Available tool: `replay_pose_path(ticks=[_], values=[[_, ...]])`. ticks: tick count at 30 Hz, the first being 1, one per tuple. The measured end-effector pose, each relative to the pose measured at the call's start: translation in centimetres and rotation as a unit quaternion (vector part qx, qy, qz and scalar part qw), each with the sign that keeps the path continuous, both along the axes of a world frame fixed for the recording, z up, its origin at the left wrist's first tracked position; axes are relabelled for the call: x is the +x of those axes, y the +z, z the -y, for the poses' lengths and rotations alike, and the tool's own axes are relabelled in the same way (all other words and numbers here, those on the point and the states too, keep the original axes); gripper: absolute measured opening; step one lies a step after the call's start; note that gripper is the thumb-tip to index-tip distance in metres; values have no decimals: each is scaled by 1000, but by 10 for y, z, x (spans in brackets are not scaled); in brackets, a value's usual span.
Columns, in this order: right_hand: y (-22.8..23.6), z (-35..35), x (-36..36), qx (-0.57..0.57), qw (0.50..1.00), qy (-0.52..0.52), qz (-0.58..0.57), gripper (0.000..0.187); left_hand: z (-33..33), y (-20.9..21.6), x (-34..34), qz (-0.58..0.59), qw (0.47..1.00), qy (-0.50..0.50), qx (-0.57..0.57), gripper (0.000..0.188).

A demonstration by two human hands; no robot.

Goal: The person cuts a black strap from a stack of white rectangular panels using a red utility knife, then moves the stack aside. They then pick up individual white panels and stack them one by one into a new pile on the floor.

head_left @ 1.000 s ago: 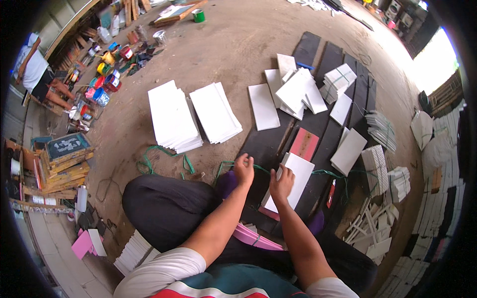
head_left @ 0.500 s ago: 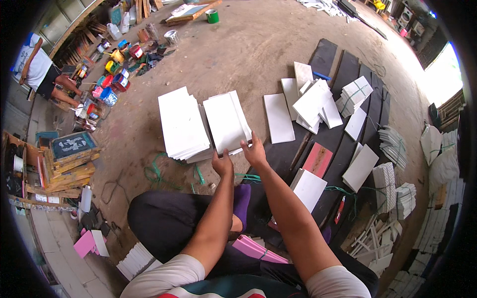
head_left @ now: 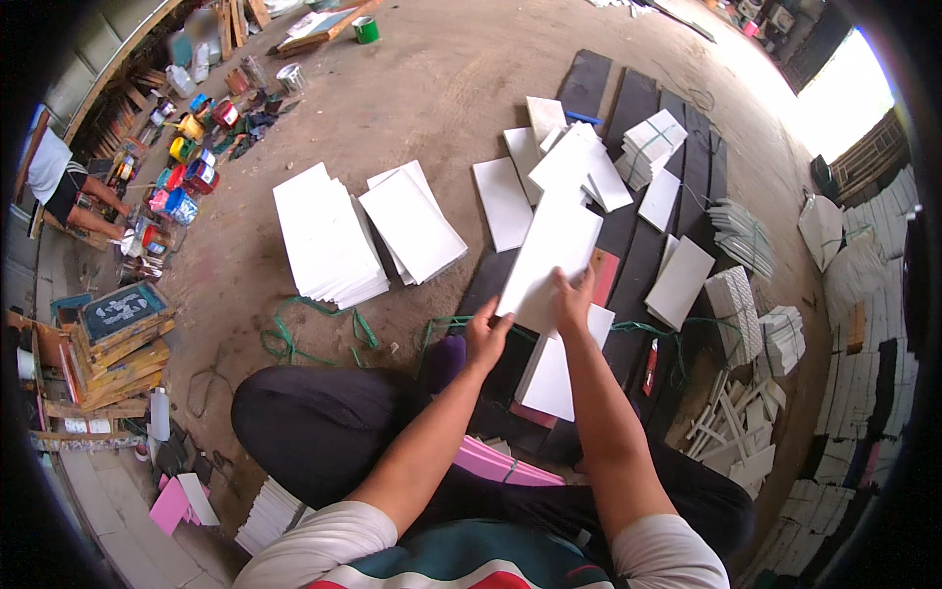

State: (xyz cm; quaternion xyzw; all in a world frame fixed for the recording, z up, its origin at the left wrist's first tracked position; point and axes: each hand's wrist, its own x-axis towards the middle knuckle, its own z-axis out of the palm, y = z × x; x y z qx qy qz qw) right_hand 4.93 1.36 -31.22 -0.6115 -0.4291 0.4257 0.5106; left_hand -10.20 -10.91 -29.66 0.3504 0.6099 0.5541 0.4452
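Holding white panel [head_left: 555,245] by its end nearest the white stack [head_left: 554,383]: left hand [head_left: 487,339], right hand [head_left: 576,299] both clamped on; best held level.

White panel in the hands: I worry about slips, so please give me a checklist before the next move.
1. Left hand on the white panel: ok, at its near left corner.
2. Right hand on it: ok, at its near right part.
3. Only one panel held: cannot tell.
4. Green twine well away from the left hand: not ok, it runs close by.
5. Red cutter away from both hands: ok, right of the white stack.
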Motion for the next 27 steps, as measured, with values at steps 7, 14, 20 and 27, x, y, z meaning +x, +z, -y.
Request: replay_pose_path(ticks=[7, 14, 20, 27], values=[[1, 112, 91, -64, 989, -41, 125, 73, 4, 4, 66, -135, 983, -125, 1, 51], [-17, 154, 108, -128, 943, -55, 301, 76, 34, -27, 89, -287, 945, -148, -49, 41], [-24, 158, 105, -170, 923, -50, 342, 75, 40, -37, 91, -301, 943, -135, -40, 40], [-15, 166, 93, -223, 886, -47, 404, 76, 47, -42, 83, -306, 939, -149, -47, 39]])
